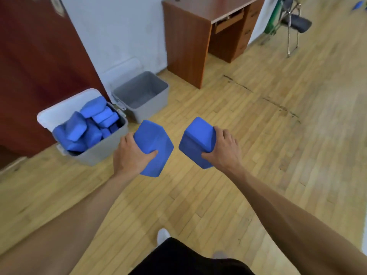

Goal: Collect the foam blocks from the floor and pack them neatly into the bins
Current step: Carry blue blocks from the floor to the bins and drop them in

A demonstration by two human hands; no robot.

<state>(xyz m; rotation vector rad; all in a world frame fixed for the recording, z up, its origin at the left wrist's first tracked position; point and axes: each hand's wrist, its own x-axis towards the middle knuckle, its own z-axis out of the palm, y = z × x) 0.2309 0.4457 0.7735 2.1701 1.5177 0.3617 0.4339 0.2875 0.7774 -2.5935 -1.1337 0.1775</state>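
Person stands on wood floor (258, 155), both arms out in front, one blue foam block per hand. Left hand (131, 155) grips left block (156, 141) from its near-left side, thumb across the front face and fingers wrapped behind, mostly hidden. Right hand (224, 149) grips right block (196, 139) from its right side, thumb on the lower face and fingers curled over the top edge. Both blocks are in the air at approx the same height, tilted corner-down, near each other but not touching. Full bin (103, 149) is grey and sits on the floor to the front-left, just beyond the left hand, next to a dark red door (39, 66). Its white lid (65, 108) is flipped open at the back. Pile of blocks (85, 126) inside is jumbled, not lined up, and heaped above the rim. Empty bin (153, 108), also grey, sits just beside it to the right against the white wall (119, 32), w/ nothing visible inside. Brown desk (186, 46) stands right of that, and a folding chair (294, 22) is past it at top right. Small blue thing (359, 5) lies on the floor in the far top-right corner, too blurred to ID. Dark scuff marks (278, 104) run across the floor boards. At bottom edge: black shorts (188, 259) and a white shoe (163, 235).
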